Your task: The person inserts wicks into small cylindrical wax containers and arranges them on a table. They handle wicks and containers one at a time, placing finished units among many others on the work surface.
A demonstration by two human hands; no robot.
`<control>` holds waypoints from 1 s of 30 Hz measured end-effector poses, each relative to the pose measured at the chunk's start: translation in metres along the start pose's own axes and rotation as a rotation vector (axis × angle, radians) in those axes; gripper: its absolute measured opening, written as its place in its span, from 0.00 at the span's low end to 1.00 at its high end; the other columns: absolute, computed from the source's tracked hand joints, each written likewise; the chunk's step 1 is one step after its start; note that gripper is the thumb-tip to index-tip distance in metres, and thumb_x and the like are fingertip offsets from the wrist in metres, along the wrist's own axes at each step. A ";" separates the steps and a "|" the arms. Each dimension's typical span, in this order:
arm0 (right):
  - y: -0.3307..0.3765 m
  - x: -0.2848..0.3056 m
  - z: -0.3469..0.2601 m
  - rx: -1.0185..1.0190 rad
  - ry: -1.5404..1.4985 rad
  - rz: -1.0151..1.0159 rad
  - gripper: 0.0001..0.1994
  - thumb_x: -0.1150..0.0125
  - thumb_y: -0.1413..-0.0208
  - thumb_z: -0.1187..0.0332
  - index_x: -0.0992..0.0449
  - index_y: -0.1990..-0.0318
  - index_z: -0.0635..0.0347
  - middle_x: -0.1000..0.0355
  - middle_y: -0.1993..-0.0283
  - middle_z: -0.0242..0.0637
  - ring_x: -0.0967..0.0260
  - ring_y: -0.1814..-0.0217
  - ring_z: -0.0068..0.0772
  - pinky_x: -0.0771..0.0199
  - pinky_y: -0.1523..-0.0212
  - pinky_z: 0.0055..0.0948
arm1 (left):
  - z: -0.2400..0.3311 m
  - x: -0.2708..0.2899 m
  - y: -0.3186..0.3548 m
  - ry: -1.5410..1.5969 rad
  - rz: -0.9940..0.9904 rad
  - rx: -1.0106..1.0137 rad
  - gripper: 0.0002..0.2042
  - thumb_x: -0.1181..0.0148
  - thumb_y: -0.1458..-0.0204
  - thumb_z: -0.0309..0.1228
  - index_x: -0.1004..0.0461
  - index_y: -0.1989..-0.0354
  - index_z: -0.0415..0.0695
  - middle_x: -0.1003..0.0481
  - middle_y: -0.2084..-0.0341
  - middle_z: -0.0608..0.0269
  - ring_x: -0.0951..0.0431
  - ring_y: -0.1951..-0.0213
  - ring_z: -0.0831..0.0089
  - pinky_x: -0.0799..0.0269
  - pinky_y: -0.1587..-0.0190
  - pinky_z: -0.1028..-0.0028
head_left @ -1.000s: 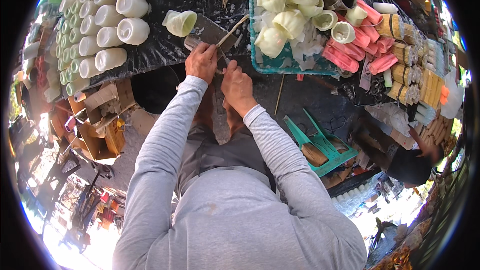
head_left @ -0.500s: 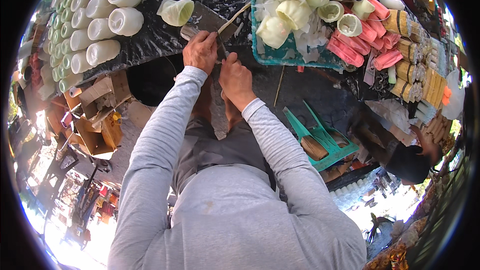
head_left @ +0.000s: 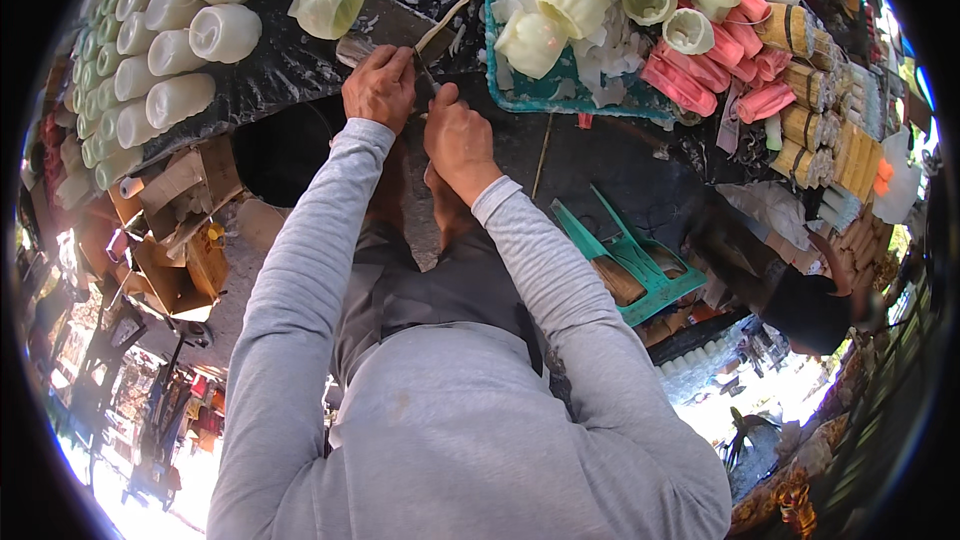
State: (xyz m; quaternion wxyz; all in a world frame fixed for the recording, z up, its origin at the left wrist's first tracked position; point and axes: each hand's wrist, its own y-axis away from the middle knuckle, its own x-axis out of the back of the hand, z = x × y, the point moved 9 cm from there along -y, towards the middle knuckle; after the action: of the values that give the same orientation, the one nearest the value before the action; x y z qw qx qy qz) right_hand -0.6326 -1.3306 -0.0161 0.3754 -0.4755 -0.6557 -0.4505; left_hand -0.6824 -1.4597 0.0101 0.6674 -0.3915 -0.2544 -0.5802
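Note:
My left hand [head_left: 380,88] is closed at the near edge of the black-covered table, its fingers around the lower end of a thin pale stick [head_left: 450,17] that slants up to the right. Beside those fingers lies a greyish wooden block [head_left: 355,48], partly covered by the hand. In my closed right hand [head_left: 460,143] is a knife [head_left: 427,75], its narrow blade pointing up toward the stick by my left fingers. The exact contact of blade and stick is too small to make out. Just beyond the block a pale, waxy cup [head_left: 328,9] lies on its side, next to a dark flat board [head_left: 400,20].
Rows of whitish waxy cups [head_left: 225,33] fill the table's left. At right are a teal tray [head_left: 580,106] of pale flower-shaped cups, pink bundles [head_left: 680,80] and banded stick bundles [head_left: 800,120]. Cardboard boxes [head_left: 180,275], a green plastic stool [head_left: 650,285] and another person [head_left: 800,305] are lower down.
The whole view has shifted, so the table and its things sit a little further left and higher. Both hands keep their grips, the right hand slightly farther from the left.

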 end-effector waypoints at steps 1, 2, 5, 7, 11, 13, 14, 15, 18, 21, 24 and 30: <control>0.001 0.000 0.001 0.018 0.004 0.019 0.17 0.35 0.38 0.63 0.36 0.58 0.66 0.22 0.69 0.49 0.17 0.72 0.49 0.14 0.73 0.40 | 0.000 0.001 0.001 0.006 0.011 -0.004 0.07 0.33 0.44 0.30 0.16 0.59 0.50 0.19 0.63 0.65 0.16 0.61 0.58 0.19 0.60 0.62; 0.004 0.002 0.001 0.038 0.002 0.052 0.15 0.38 0.37 0.65 0.36 0.58 0.66 0.22 0.70 0.49 0.17 0.72 0.49 0.15 0.73 0.40 | 0.000 -0.002 0.003 0.000 -0.008 0.015 0.06 0.33 0.44 0.30 0.16 0.59 0.50 0.19 0.63 0.65 0.16 0.61 0.58 0.19 0.60 0.62; 0.014 0.001 0.004 0.041 0.021 0.031 0.10 0.43 0.35 0.69 0.35 0.59 0.65 0.22 0.71 0.49 0.17 0.73 0.50 0.15 0.74 0.41 | -0.002 -0.002 0.001 -0.014 0.018 0.038 0.06 0.33 0.44 0.30 0.16 0.59 0.50 0.18 0.63 0.64 0.16 0.62 0.58 0.19 0.60 0.62; 0.019 0.000 0.003 0.031 0.019 0.006 0.10 0.43 0.35 0.68 0.35 0.58 0.65 0.22 0.71 0.49 0.17 0.73 0.50 0.15 0.74 0.41 | -0.002 -0.002 0.001 -0.016 0.009 0.032 0.06 0.33 0.44 0.30 0.16 0.59 0.49 0.18 0.63 0.64 0.16 0.62 0.58 0.19 0.60 0.62; 0.014 -0.008 0.001 -0.005 0.026 -0.031 0.10 0.43 0.34 0.68 0.35 0.58 0.65 0.22 0.72 0.49 0.17 0.73 0.51 0.15 0.74 0.42 | 0.000 0.002 -0.001 0.015 0.029 -0.014 0.06 0.34 0.44 0.30 0.16 0.59 0.49 0.19 0.64 0.64 0.16 0.63 0.57 0.19 0.61 0.61; 0.013 -0.004 0.000 0.001 -0.016 0.029 0.11 0.42 0.34 0.67 0.35 0.58 0.65 0.22 0.72 0.50 0.17 0.72 0.52 0.15 0.73 0.42 | -0.001 0.000 -0.001 0.016 0.000 -0.010 0.05 0.34 0.44 0.30 0.17 0.60 0.49 0.19 0.64 0.64 0.16 0.63 0.57 0.19 0.61 0.61; 0.012 0.005 -0.003 0.037 -0.043 0.126 0.11 0.42 0.34 0.67 0.35 0.58 0.65 0.22 0.72 0.50 0.17 0.72 0.53 0.15 0.73 0.43 | -0.002 -0.002 -0.002 0.011 -0.023 0.004 0.05 0.34 0.44 0.30 0.17 0.60 0.49 0.19 0.64 0.64 0.16 0.63 0.57 0.19 0.62 0.60; 0.015 -0.004 0.003 -0.017 -0.029 0.015 0.11 0.42 0.34 0.67 0.35 0.58 0.66 0.22 0.71 0.50 0.17 0.72 0.53 0.15 0.73 0.42 | -0.001 0.000 -0.001 0.004 0.003 -0.004 0.05 0.34 0.43 0.30 0.17 0.61 0.49 0.19 0.64 0.64 0.16 0.63 0.56 0.19 0.62 0.60; 0.019 -0.005 0.005 -0.038 -0.014 -0.024 0.12 0.41 0.35 0.66 0.35 0.58 0.66 0.22 0.71 0.51 0.17 0.71 0.53 0.15 0.73 0.42 | -0.001 0.000 -0.001 -0.017 0.012 0.006 0.05 0.34 0.43 0.30 0.17 0.60 0.48 0.19 0.64 0.63 0.16 0.63 0.56 0.19 0.62 0.61; 0.016 -0.002 0.005 -0.039 -0.026 0.014 0.13 0.41 0.34 0.65 0.35 0.57 0.65 0.21 0.71 0.51 0.17 0.71 0.54 0.15 0.73 0.43 | 0.000 0.000 -0.001 -0.005 0.032 -0.024 0.05 0.34 0.43 0.30 0.17 0.60 0.48 0.19 0.64 0.63 0.16 0.63 0.56 0.19 0.61 0.61; 0.010 0.000 0.005 -0.038 -0.057 0.052 0.13 0.43 0.31 0.63 0.36 0.58 0.63 0.22 0.73 0.51 0.18 0.71 0.56 0.16 0.73 0.47 | -0.002 -0.002 0.001 -0.024 0.001 -0.022 0.06 0.34 0.43 0.30 0.17 0.59 0.48 0.19 0.63 0.62 0.16 0.62 0.56 0.19 0.61 0.61; 0.015 0.000 0.013 -0.057 -0.001 -0.044 0.14 0.39 0.35 0.64 0.35 0.57 0.65 0.20 0.68 0.52 0.16 0.68 0.51 0.14 0.71 0.41 | -0.005 -0.003 0.001 -0.006 0.011 -0.016 0.06 0.34 0.42 0.29 0.17 0.58 0.47 0.18 0.61 0.61 0.16 0.62 0.54 0.19 0.60 0.60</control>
State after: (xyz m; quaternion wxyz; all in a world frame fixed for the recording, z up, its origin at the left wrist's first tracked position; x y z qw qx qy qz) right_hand -0.6189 -1.3160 -0.0167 0.3514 -0.4717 -0.6531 -0.4770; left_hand -0.6828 -1.4616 0.0045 0.6668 -0.4000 -0.2494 -0.5773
